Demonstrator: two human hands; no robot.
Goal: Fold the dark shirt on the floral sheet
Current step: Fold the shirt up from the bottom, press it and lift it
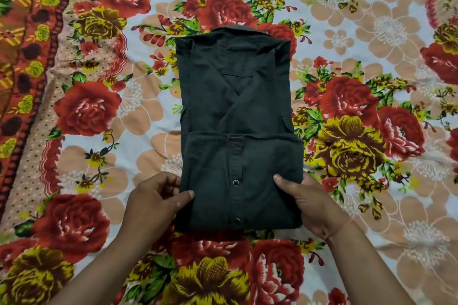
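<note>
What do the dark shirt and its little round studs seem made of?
The dark shirt looks like matte woven fabric, perhaps cotton: soft creases, no sheen. The studs look like metal snaps: dark centres with shiny rims, though too small to be sure.

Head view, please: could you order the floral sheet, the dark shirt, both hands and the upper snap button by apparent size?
1. floral sheet, which runs past every frame edge
2. dark shirt
3. left hand and right hand, which look alike, so I rank them together
4. upper snap button
</note>
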